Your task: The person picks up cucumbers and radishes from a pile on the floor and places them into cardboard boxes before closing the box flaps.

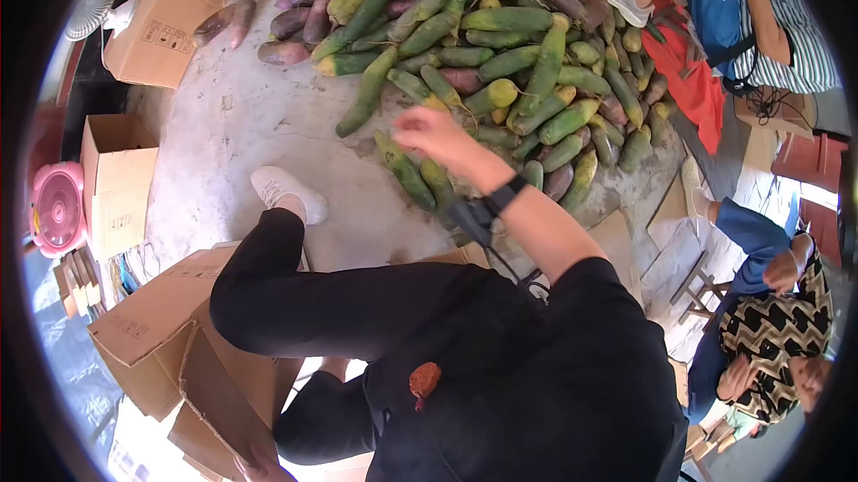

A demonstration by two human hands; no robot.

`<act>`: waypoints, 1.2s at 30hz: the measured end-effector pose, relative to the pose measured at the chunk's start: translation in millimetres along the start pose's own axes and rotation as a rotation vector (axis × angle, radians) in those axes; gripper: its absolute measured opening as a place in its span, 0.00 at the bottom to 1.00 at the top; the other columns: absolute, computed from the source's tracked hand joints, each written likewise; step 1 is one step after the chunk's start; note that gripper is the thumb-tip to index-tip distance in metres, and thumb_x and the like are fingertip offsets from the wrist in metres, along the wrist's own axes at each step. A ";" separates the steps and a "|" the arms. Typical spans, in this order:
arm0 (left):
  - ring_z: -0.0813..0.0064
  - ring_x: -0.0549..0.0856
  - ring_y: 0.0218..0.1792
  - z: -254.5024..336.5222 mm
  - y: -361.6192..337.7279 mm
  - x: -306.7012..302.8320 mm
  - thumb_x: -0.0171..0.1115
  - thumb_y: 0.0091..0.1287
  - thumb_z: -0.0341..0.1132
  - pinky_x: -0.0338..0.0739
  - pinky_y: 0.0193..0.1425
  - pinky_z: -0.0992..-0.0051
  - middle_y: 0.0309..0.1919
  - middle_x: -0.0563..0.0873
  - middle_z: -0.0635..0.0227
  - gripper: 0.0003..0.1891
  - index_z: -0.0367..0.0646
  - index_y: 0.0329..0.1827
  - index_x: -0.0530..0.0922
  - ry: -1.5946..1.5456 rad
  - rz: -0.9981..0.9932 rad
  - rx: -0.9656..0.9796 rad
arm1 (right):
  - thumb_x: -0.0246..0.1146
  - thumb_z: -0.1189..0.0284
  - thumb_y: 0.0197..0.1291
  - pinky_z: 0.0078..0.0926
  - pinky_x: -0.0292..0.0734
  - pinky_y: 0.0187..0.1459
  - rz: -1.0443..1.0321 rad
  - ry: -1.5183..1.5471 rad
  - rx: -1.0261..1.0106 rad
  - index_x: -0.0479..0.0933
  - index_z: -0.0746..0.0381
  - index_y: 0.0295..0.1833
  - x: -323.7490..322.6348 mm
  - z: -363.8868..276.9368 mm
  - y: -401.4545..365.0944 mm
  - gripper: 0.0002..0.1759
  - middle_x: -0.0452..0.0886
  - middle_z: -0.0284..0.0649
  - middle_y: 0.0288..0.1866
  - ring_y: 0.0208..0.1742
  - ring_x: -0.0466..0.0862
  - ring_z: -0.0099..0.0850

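Note:
My right hand (pixel 433 136) is held over the near edge of a heap of long green radishes (pixel 514 62). Its fingers are loosely bent and apart, slightly blurred, with nothing visible in them. A green radish (pixel 404 171) lies on the floor just below that hand, and another (pixel 368 93) lies beyond it. At the bottom left, my left hand (pixel 261 467) grips the edge of a cardboard box (pixel 219 393) with open flaps; part of this hand is cut off by the frame edge.
Purple radishes (pixel 295 21) lie at the upper left of the heap. More cardboard boxes (pixel 121 182) stand left, near a pink fan (pixel 60 209). A seated person (pixel 773 330) is at right; another person (pixel 760 35) sits upper right by a red cloth (pixel 684 80).

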State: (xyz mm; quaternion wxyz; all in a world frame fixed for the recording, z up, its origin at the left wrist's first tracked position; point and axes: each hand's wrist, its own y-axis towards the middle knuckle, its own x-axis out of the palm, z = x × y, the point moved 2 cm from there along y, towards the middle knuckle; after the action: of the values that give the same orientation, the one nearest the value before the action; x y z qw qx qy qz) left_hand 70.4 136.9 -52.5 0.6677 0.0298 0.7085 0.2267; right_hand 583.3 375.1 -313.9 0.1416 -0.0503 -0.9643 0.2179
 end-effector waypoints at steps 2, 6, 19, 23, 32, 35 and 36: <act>0.61 0.85 0.31 8.7 5.3 -3.4 0.69 0.59 0.37 0.81 0.38 0.63 0.33 0.85 0.52 0.15 0.30 0.39 0.81 0.001 -0.024 0.050 | 0.66 0.69 0.52 0.21 0.74 0.36 0.073 -0.057 0.138 0.77 0.66 0.48 -44.2 15.9 -37.7 0.19 0.81 0.36 0.37 0.35 0.80 0.23; 0.62 0.84 0.30 -30.4 3.2 6.7 0.69 0.59 0.36 0.81 0.38 0.63 0.32 0.85 0.52 0.14 0.31 0.38 0.80 0.041 -0.045 0.076 | 0.66 0.67 0.51 0.22 0.73 0.31 0.558 -0.113 0.313 0.79 0.62 0.48 -146.2 52.0 -101.4 0.18 0.82 0.35 0.37 0.34 0.81 0.23; 0.57 0.83 0.45 -13.2 2.6 1.8 0.63 0.63 0.31 0.76 0.52 0.64 0.44 0.84 0.53 0.14 0.30 0.48 0.79 -0.021 -0.141 -0.056 | 0.71 0.63 0.44 0.39 0.74 0.37 0.861 -0.509 0.639 0.61 0.63 0.69 -286.3 171.4 -139.9 0.45 0.79 0.44 0.50 0.40 0.80 0.37; 0.57 0.83 0.45 -20.7 0.3 -3.4 0.63 0.61 0.31 0.75 0.53 0.65 0.45 0.84 0.54 0.15 0.32 0.50 0.79 0.027 -0.118 -0.029 | 0.73 0.61 0.34 0.35 0.75 0.52 0.859 -0.730 0.353 0.71 0.70 0.57 -302.7 220.4 -122.1 0.42 0.82 0.49 0.48 0.50 0.81 0.42; 0.50 0.78 0.38 39.0 4.5 -7.0 0.55 0.60 0.23 0.72 0.43 0.61 0.34 0.77 0.51 0.10 0.31 0.43 0.75 -0.092 -0.136 -0.089 | 0.75 0.66 0.31 0.36 0.69 0.63 1.004 -0.675 0.767 0.59 0.68 0.65 -245.8 166.5 -103.8 0.52 0.70 0.55 0.62 0.63 0.71 0.48; 0.49 0.78 0.36 32.9 2.4 -4.9 0.55 0.59 0.22 0.72 0.42 0.62 0.33 0.76 0.52 0.08 0.31 0.41 0.74 -0.085 -0.133 -0.111 | 0.75 0.67 0.31 0.37 0.70 0.61 1.006 -0.601 0.751 0.59 0.68 0.65 -237.8 156.8 -106.0 0.52 0.70 0.56 0.61 0.61 0.73 0.49; 0.49 0.78 0.36 32.8 1.9 -4.5 0.55 0.59 0.22 0.72 0.42 0.62 0.33 0.76 0.52 0.08 0.31 0.41 0.74 -0.088 -0.126 -0.126 | 0.75 0.67 0.31 0.38 0.71 0.60 1.025 -0.618 0.724 0.59 0.69 0.65 -237.5 159.5 -106.6 0.51 0.70 0.57 0.61 0.60 0.74 0.50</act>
State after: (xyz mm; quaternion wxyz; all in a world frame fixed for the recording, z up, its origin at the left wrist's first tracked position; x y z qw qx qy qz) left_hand 101.9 146.2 -47.8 0.7118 -0.0469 0.6632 0.2266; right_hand 759.2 176.7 -465.2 -0.2521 -0.3842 -0.6817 0.5693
